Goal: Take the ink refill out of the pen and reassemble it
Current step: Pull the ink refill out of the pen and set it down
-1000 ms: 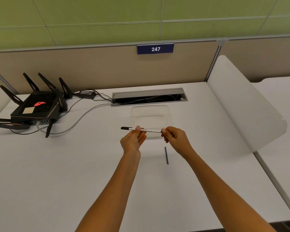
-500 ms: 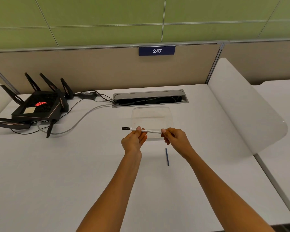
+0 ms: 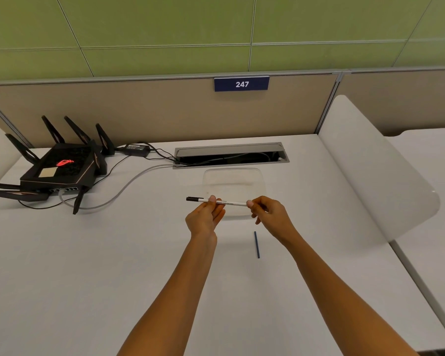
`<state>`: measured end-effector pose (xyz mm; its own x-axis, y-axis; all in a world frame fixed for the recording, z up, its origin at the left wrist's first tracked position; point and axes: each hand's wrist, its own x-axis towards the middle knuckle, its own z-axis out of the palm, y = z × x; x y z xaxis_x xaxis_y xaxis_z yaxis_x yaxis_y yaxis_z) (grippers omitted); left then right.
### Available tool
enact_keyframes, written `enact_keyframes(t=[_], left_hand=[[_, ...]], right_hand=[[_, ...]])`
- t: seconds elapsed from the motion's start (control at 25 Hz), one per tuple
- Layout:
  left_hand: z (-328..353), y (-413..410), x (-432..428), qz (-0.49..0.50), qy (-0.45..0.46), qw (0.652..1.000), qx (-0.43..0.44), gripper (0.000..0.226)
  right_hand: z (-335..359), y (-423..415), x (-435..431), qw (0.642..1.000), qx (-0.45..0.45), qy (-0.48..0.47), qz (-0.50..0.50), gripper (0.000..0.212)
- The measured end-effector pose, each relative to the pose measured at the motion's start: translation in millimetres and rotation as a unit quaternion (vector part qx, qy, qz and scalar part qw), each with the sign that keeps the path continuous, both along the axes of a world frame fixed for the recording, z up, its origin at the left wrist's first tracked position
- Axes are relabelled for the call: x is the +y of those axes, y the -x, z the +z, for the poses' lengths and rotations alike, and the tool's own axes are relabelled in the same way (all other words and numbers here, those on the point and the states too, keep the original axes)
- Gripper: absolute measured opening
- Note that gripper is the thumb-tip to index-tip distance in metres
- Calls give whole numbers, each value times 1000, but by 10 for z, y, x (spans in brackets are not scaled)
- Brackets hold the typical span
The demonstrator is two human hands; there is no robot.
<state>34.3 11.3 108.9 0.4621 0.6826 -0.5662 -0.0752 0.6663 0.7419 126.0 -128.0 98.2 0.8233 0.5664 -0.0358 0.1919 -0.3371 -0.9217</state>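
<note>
A white pen (image 3: 233, 202) with a black cap end pointing left is held level above the white desk. My left hand (image 3: 204, 219) pinches its barrel near the capped end. My right hand (image 3: 269, 213) grips the pen's right end with the fingertips. A thin dark blue ink refill (image 3: 256, 244) lies loose on the desk, just below and between my hands, pointing away from me.
A clear plastic tray (image 3: 233, 177) sits behind the pen. Behind it is an open cable slot (image 3: 230, 155). A black router (image 3: 59, 168) with antennas and cables stands at the far left. A white divider panel (image 3: 375, 176) bounds the desk on the right.
Both hands keep the same hold on the pen. Only the camera has shifted slightly.
</note>
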Motion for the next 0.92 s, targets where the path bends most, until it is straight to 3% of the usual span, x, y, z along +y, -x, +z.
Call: enact_keyframes(t=[0.08, 0.24, 0.48, 0.68, 0.92], left_hand=[[3, 6, -6, 0, -1, 1000, -2, 22], [6, 16, -10, 2, -4, 1000, 7, 22], [13, 42, -12, 3, -6, 1000, 4, 23], [14, 40, -20, 5, -7, 1000, 3, 24], [8, 28, -43, 6, -4, 1000, -5, 25]], right_hand=[[1, -17, -2, 1000, 2, 9, 7, 27], [-22, 4, 15, 1000, -9, -8, -1, 6], [-2, 2, -1, 999, 33, -12, -7, 34], [12, 19, -38, 999, 20, -32, 2, 13], [5, 4, -33, 999, 39, -14, -9, 34]])
